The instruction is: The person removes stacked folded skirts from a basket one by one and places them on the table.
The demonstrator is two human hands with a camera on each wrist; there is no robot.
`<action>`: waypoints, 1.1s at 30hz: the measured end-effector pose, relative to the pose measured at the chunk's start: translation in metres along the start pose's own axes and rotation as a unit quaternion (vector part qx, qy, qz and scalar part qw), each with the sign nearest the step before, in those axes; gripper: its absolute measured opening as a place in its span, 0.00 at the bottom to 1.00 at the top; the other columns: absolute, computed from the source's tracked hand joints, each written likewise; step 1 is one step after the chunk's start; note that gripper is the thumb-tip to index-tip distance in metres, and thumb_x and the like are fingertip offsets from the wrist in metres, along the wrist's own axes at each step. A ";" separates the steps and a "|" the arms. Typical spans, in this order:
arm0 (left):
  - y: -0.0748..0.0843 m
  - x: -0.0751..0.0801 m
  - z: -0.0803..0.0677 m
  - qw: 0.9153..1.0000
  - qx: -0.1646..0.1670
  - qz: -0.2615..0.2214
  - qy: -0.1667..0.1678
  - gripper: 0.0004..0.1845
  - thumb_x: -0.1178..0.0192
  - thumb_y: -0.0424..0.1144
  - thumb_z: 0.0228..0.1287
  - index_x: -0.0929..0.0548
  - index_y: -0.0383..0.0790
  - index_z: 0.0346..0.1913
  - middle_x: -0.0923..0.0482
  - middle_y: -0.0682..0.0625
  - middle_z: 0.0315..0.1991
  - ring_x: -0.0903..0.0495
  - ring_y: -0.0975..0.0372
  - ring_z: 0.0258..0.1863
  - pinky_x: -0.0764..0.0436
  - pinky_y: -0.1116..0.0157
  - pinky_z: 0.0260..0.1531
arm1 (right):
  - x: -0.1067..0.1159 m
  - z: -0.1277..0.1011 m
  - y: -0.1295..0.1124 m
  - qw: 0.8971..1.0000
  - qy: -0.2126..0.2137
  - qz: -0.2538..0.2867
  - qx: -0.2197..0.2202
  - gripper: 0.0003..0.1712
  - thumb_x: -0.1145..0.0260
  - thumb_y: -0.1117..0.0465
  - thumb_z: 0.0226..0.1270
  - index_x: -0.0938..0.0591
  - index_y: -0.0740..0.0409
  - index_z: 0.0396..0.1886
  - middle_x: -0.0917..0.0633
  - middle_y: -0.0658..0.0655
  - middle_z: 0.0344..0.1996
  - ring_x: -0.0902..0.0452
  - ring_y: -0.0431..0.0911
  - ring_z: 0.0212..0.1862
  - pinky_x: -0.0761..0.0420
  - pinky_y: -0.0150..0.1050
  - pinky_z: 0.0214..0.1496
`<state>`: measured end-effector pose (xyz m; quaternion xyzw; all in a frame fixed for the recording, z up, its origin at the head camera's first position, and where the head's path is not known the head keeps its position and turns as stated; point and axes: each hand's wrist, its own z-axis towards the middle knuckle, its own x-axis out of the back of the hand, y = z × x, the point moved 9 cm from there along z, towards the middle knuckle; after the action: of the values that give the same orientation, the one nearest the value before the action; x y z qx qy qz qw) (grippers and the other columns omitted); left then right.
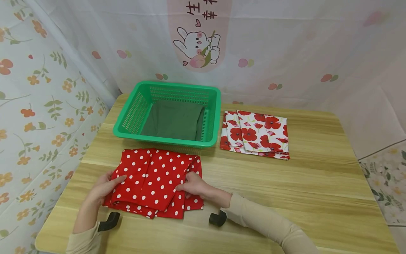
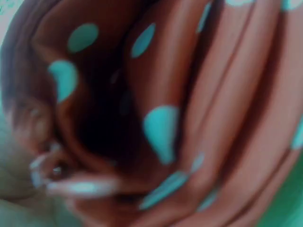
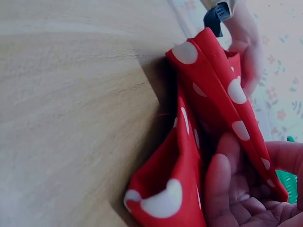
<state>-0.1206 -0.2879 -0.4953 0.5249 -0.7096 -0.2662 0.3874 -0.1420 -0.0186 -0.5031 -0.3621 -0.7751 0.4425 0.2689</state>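
We are pinching the red polka-dot cloth point(image 1: 154, 181), lying on the table point(image 1: 317, 183) before the green basket point(image 1: 127, 120), with left hand point(image 1: 103, 187) and right hand point(image 1: 194, 184) at opposite edges, and judging that keeping the layers aligned matters for a tidy fold.

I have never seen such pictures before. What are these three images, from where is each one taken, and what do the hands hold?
No machine here: a person works with two bare hands. The large picture comes from a camera on the head, looking down at a wooden table. The two others come from cameras on the wrists, so they are very close; the left one is blurred. On the table lie a green basket with dark cloth inside, and a folded poppy cloth. The left hand and the right hand both grip a red dotted cloth at its edges.
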 end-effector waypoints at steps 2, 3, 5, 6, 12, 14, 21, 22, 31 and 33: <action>0.004 0.004 -0.002 0.998 -0.003 0.054 0.018 0.32 0.47 0.42 0.68 0.46 0.19 0.60 0.24 0.40 0.39 0.19 0.63 0.29 0.17 0.60 0.31 | 0.001 0.000 0.001 1.000 -0.008 -0.012 -0.002 0.11 0.33 0.66 0.57 0.24 0.65 0.38 0.17 0.55 0.24 0.20 0.43 0.21 0.21 0.33 0.21; 0.007 0.006 -0.004 0.996 -0.003 0.081 0.026 0.32 0.46 0.43 0.67 0.45 0.19 0.59 0.25 0.37 0.41 0.19 0.62 0.30 0.17 0.61 0.31 | 0.001 0.000 0.002 1.000 -0.015 -0.020 -0.005 0.10 0.33 0.65 0.58 0.23 0.65 0.37 0.17 0.55 0.23 0.20 0.44 0.21 0.21 0.32 0.21; 0.013 0.010 -0.007 0.992 -0.009 0.123 0.040 0.33 0.45 0.43 0.66 0.45 0.18 0.58 0.29 0.30 0.44 0.19 0.57 0.32 0.17 0.60 0.32 | 0.002 0.000 0.002 0.998 -0.037 -0.040 -0.009 0.08 0.34 0.64 0.59 0.22 0.65 0.34 0.17 0.56 0.21 0.20 0.44 0.19 0.22 0.32 0.20; 0.017 0.011 -0.008 0.989 -0.013 0.141 0.045 0.34 0.44 0.44 0.66 0.45 0.17 0.58 0.31 0.28 0.46 0.20 0.53 0.35 0.17 0.59 0.33 | 0.004 0.000 0.002 0.997 -0.049 -0.051 -0.011 0.08 0.34 0.64 0.60 0.22 0.65 0.32 0.17 0.57 0.19 0.20 0.44 0.19 0.22 0.31 0.20; 0.046 0.020 -0.020 0.974 -0.054 0.202 0.087 0.38 0.45 0.46 0.66 0.46 0.17 0.62 0.37 0.23 0.55 0.31 0.35 0.51 0.20 0.52 0.42 | 0.021 -0.006 -0.013 0.993 -0.081 -0.088 0.009 0.12 0.37 0.62 0.64 0.18 0.67 0.24 0.18 0.58 0.16 0.20 0.44 0.17 0.22 0.31 0.19; 0.059 0.022 -0.025 0.971 -0.084 0.201 0.102 0.35 0.45 0.46 0.67 0.43 0.18 0.61 0.34 0.24 0.54 0.30 0.36 0.50 0.19 0.58 0.40 | 0.029 -0.008 -0.023 0.993 -0.077 -0.089 0.026 0.13 0.38 0.62 0.65 0.18 0.67 0.26 0.18 0.58 0.16 0.20 0.44 0.18 0.21 0.32 0.21; 0.108 0.024 -0.032 0.954 -0.187 0.177 0.154 0.25 0.47 0.43 0.69 0.30 0.23 0.57 0.25 0.29 0.49 0.25 0.43 0.47 0.28 0.78 0.32 | 0.051 -0.017 -0.069 0.991 -0.061 -0.076 0.095 0.13 0.40 0.64 0.67 0.19 0.73 0.35 0.16 0.61 0.23 0.18 0.46 0.24 0.17 0.39 0.30; 0.114 0.024 -0.032 0.953 -0.193 0.173 0.156 0.25 0.48 0.43 0.69 0.30 0.24 0.58 0.25 0.29 0.50 0.25 0.43 0.48 0.29 0.79 0.33 | 0.054 -0.018 -0.075 0.991 -0.055 -0.074 0.101 0.13 0.40 0.63 0.67 0.19 0.73 0.36 0.16 0.62 0.24 0.17 0.46 0.25 0.17 0.40 0.31; 0.164 0.015 -0.016 0.949 -0.235 0.164 0.128 0.26 0.50 0.42 0.70 0.34 0.23 0.61 0.29 0.28 0.55 0.30 0.40 0.54 0.27 0.58 0.49 | 0.081 -0.015 -0.114 0.989 0.012 -0.013 0.147 0.12 0.42 0.65 0.68 0.20 0.72 0.41 0.17 0.69 0.31 0.17 0.48 0.29 0.17 0.46 0.39; 0.173 0.015 -0.012 0.950 -0.239 0.161 0.121 0.26 0.51 0.41 0.70 0.35 0.22 0.62 0.31 0.28 0.57 0.31 0.39 0.56 0.29 0.51 0.52 | 0.087 -0.013 -0.120 0.988 0.025 0.008 0.151 0.13 0.43 0.65 0.68 0.22 0.73 0.44 0.18 0.70 0.34 0.17 0.49 0.32 0.18 0.48 0.43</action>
<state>-0.2065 -0.2490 -0.3491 0.3240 -0.6480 -0.2971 0.6219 -0.2227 0.0156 -0.3832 -0.3346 -0.6893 0.5475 0.3364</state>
